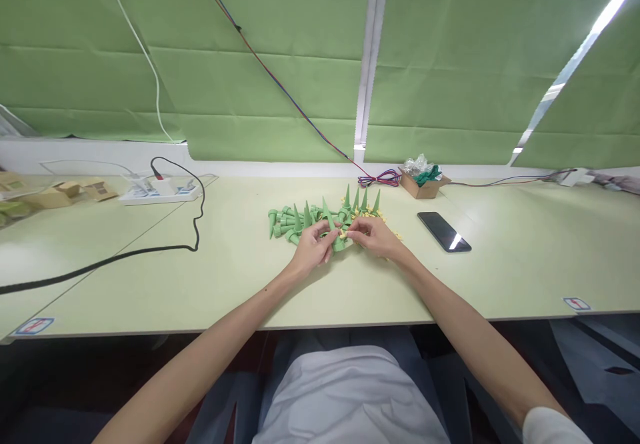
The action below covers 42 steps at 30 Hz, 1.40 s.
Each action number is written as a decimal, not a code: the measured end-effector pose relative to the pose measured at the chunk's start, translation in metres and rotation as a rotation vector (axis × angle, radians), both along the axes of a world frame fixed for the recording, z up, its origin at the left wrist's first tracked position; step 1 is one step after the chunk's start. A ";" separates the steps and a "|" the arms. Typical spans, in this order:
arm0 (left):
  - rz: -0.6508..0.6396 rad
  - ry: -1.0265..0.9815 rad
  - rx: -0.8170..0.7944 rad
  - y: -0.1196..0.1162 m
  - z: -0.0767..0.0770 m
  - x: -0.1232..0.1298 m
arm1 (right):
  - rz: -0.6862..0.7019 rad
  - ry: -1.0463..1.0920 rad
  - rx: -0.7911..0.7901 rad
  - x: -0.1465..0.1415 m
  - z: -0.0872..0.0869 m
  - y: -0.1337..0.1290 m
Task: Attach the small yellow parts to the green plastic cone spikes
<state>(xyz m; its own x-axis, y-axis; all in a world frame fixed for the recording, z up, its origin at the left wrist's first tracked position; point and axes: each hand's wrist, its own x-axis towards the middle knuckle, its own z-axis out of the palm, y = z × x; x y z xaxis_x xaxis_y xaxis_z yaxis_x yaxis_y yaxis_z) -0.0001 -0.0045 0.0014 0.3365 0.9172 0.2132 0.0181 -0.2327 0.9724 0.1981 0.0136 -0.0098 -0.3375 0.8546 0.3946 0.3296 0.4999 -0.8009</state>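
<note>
Several green spiked plastic pieces [290, 219] lie in a heap at the middle of the table, some upright with their points up. Small yellow parts [384, 217] are scattered at the heap's right side. My left hand [315, 245] is closed on a green spiked piece [339, 245] at the heap's near edge. Close to it on the right, my right hand [373, 236] pinches a small yellow part [343, 234] against the green piece. Fingers cover some of the contact between the two.
A black phone [444, 232] lies to the right. Behind it stand a small cardboard box [424, 189] with plastic and green material, and a coiled cable [380, 178]. At the left are a power strip [160, 194], a black cable [140, 251] and cardboard pieces [50, 197].
</note>
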 end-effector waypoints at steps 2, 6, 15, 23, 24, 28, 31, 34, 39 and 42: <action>-0.009 0.005 0.015 -0.001 0.001 0.000 | -0.009 -0.022 -0.006 0.000 0.000 -0.001; -0.031 0.018 0.033 -0.001 0.000 0.000 | -0.037 -0.087 0.005 0.001 -0.001 -0.001; -0.068 0.042 0.069 -0.001 0.000 -0.001 | -0.094 -0.167 0.085 -0.001 -0.003 0.001; -0.002 -0.005 0.047 -0.002 0.002 0.001 | -0.083 -0.052 0.047 -0.004 0.001 -0.002; 0.008 -0.012 0.046 -0.002 0.002 0.002 | -0.064 -0.021 0.034 -0.004 0.001 -0.003; 0.020 -0.010 0.050 -0.003 0.004 0.001 | -0.011 0.007 0.010 -0.005 0.002 -0.004; -0.003 -0.002 0.057 -0.003 0.003 0.001 | -0.031 -0.044 0.023 -0.005 0.003 -0.005; -0.024 0.013 0.076 -0.002 0.001 0.000 | -0.061 -0.103 0.050 -0.005 0.004 -0.005; -0.040 0.044 0.094 -0.001 -0.001 0.000 | -0.059 -0.154 0.098 -0.004 0.002 -0.004; -0.047 0.076 0.101 -0.002 0.000 -0.001 | -0.058 -0.183 0.099 -0.005 0.002 -0.004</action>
